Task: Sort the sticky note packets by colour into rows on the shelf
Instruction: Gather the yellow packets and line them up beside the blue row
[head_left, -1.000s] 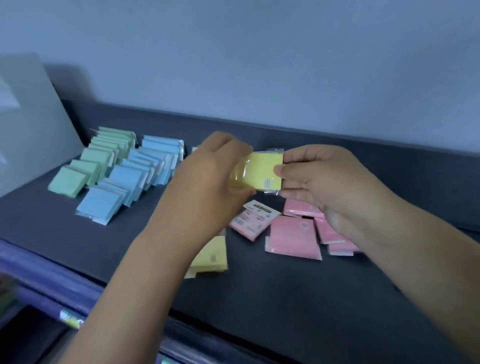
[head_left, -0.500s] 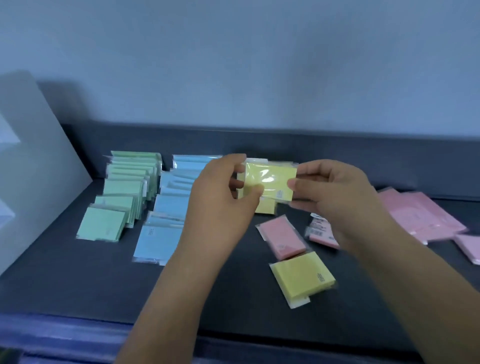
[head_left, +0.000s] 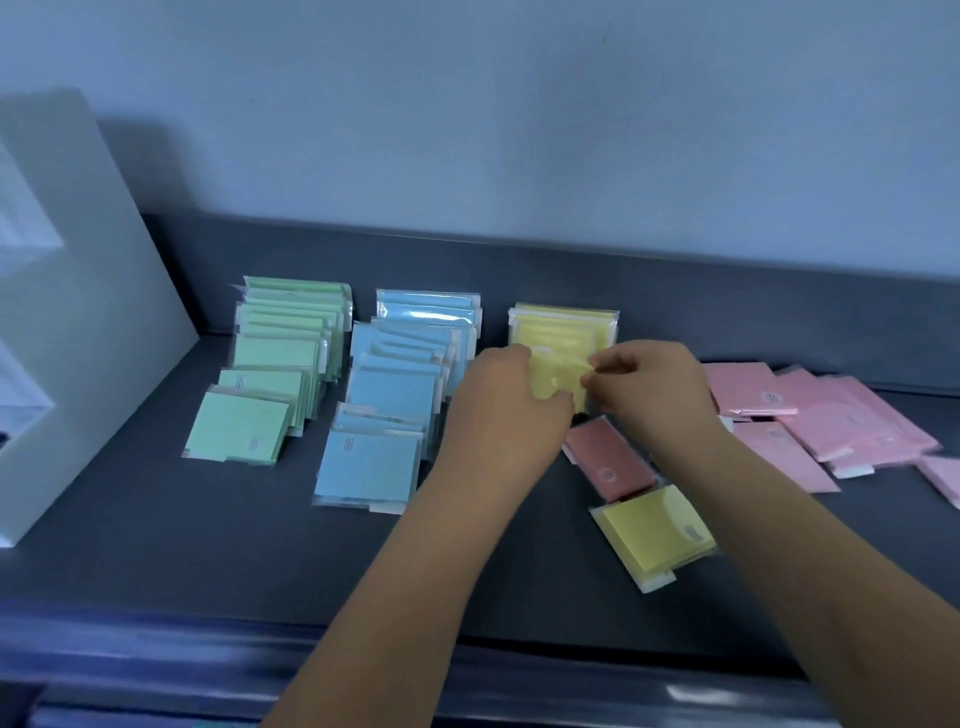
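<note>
Lowered yellow packet (head_left: 556, 379) sits pinched between left hand (head_left: 498, 410), right hand (head_left: 649, 389).

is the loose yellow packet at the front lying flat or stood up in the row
Lying flat: the loose yellow packet shows its whole broad face on the shelf, apart from the yellow row.

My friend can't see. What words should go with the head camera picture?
The left hand and right hand hold a yellow packet at the yellow row on a dark shelf. A green row and blue row lie to its left; pink packets lie loose on the right.
</note>
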